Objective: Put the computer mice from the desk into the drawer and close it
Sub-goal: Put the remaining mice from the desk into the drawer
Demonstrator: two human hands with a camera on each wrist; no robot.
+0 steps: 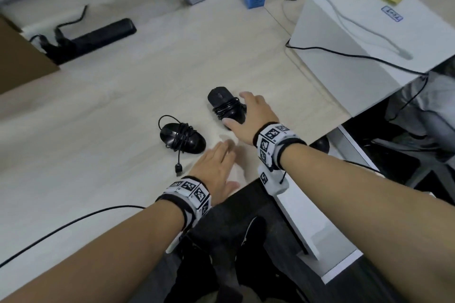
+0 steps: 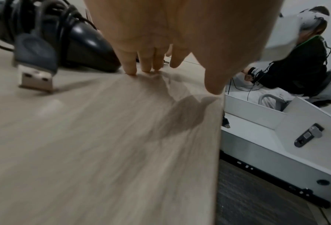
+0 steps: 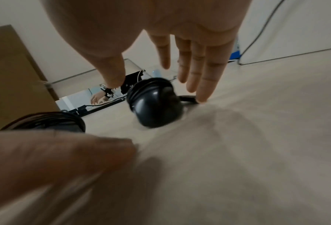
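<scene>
Two black computer mice lie on the pale wood-grain desk (image 1: 103,110), each one with its own thin black cable wound around the smooth, rounded plastic body. The nearer mouse (image 1: 182,138) lies to the left, and its flat metal USB plug (image 1: 179,169) hangs loose on the desk surface in front of it. The farther mouse (image 1: 226,104) lies up and to the right, with a glossy egg-like shell.

The right hand (image 1: 256,118) is spread over the farther mouse. Its fingers are straight and apart; the thumb is at the near end of the mouse and the other fingers reach along its right side, with the fingertips (image 3: 202,97) down near the cable loop. The fingers are not curled around the mouse, and I cannot tell if they already touch it.

The left hand (image 1: 216,170) lies flat and relaxed at the front edge of the desk, just beside the nearer mouse, holding nothing. In the left wrist view its fingertips (image 2: 130,71) touch the matte desk surface.

The white drawer (image 2: 257,137) stands pulled out below the right edge of the desk, a smooth box with straight walls; another black mouse (image 1: 320,145) shows partly inside it.
</scene>
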